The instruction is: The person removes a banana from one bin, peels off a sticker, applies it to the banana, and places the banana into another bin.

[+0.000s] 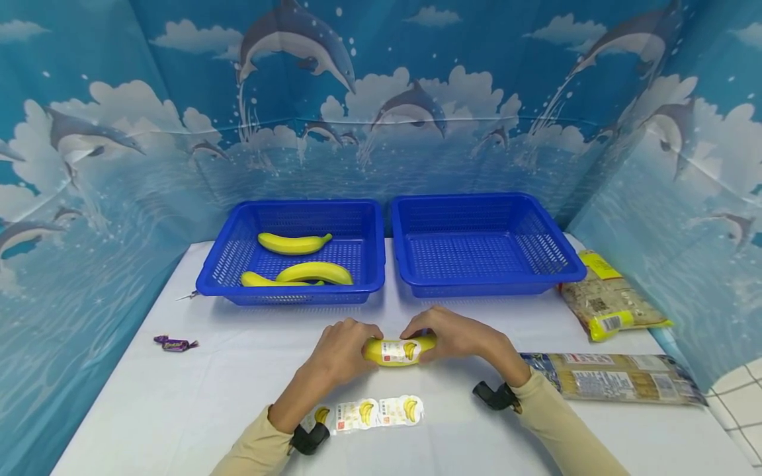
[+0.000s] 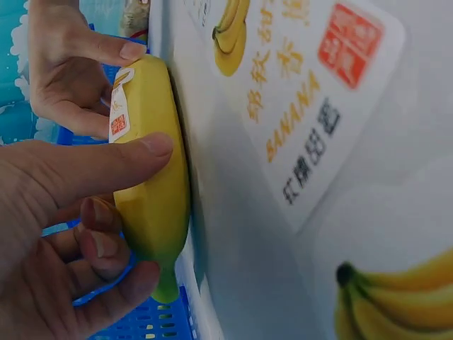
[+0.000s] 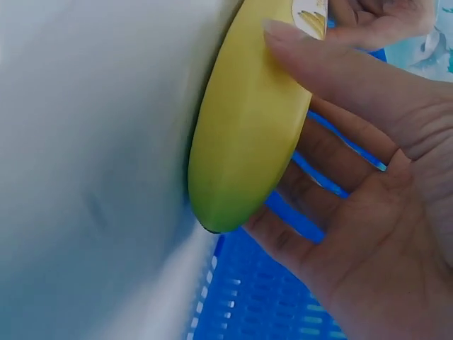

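Both hands hold one yellow banana (image 1: pixel 374 353) low over the white table, a hand at each end. A white label (image 1: pixel 397 352) with a banana picture lies along its upper side. In the left wrist view, the left hand (image 1: pixel 342 350) grips the stem end between thumb and curled fingers. The right hand (image 1: pixel 455 335) grips the other, greenish-tipped end, thumb on the near side and fingers behind, as the right wrist view shows. Nearer the body, a strip of banana labels (image 1: pixel 381 413) lies on the table, partly hidden by the left wrist.
Behind the hands stand two blue baskets; the left basket (image 1: pixel 292 299) contains three bananas (image 1: pixel 294 244), the right basket (image 1: pixel 482 289) shows a bare floor. A wrapped candy (image 1: pixel 176 344) lies far left. At right are a bag of grain (image 1: pixel 613 297) and a long noodle-like pack (image 1: pixel 619 378).
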Demonstrator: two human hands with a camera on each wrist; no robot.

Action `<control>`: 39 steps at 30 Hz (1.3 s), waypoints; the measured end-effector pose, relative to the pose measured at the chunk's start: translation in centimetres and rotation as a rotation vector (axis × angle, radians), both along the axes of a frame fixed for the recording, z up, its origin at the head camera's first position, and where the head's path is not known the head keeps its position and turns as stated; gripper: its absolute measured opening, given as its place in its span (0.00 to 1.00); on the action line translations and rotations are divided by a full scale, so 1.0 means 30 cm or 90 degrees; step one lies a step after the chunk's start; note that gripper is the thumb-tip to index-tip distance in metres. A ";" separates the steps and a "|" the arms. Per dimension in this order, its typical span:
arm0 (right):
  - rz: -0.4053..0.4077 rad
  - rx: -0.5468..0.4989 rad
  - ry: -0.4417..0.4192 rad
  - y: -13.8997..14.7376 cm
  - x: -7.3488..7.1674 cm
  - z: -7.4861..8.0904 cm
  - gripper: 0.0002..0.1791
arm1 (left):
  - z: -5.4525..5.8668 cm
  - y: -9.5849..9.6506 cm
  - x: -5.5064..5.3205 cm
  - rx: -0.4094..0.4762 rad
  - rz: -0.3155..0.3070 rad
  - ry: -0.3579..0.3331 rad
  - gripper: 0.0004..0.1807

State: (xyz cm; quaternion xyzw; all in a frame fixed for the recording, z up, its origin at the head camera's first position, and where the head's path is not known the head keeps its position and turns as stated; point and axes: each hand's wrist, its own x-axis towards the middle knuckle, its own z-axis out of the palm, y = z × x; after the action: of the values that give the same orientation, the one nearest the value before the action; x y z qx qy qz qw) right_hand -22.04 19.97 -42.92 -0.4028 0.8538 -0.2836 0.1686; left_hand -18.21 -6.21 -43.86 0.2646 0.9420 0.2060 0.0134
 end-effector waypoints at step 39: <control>-0.192 -0.417 -0.322 0.168 0.017 0.009 0.20 | 0.133 0.017 0.069 0.101 0.025 0.075 0.23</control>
State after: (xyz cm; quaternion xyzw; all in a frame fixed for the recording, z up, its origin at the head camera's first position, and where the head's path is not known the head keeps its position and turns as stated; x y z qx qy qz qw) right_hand -21.54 25.00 -42.65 -0.2238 0.6999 -0.6503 0.1928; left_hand -16.14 -5.70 -39.88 0.2581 0.9269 0.2642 -0.0667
